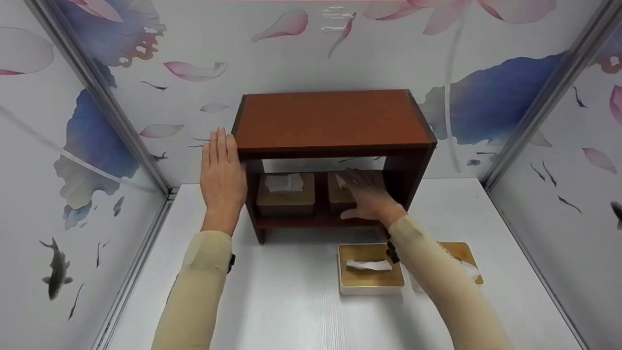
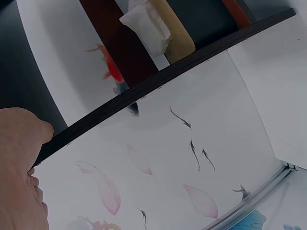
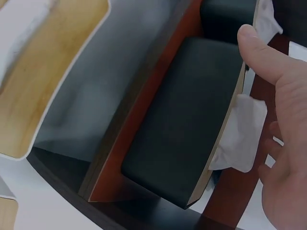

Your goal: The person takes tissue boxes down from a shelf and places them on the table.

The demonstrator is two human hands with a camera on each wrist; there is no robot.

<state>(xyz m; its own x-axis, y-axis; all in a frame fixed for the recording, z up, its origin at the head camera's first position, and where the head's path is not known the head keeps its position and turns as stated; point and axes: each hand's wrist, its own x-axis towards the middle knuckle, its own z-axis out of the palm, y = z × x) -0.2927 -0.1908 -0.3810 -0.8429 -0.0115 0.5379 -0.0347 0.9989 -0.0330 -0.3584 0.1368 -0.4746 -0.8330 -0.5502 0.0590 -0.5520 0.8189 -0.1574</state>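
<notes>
A red-brown wooden shelf [image 1: 335, 119] stands at the back of the table, with two dark tissue boxes inside. My left hand [image 1: 223, 182] lies along its left side panel, fingers straight and pointing up; its thumb [image 2: 41, 129] is at the panel's dark edge in the left wrist view. My right hand [image 1: 371, 197] is spread over the right tissue box [image 1: 340, 197], partly hiding it. In the right wrist view, that box's dark side [image 3: 184, 115] and its protruding tissue [image 3: 242, 134] show beside the hand, thumb extended. The left tissue box [image 1: 285, 204] sits in the other half.
Two white tissue boxes with wooden tops are on the table before the shelf: one [image 1: 370, 278] near its right front, another [image 1: 457, 250] partly behind my right forearm. Flower-patterned walls [image 1: 311, 63] surround the white table [image 1: 291, 301], with metal strips at the corners.
</notes>
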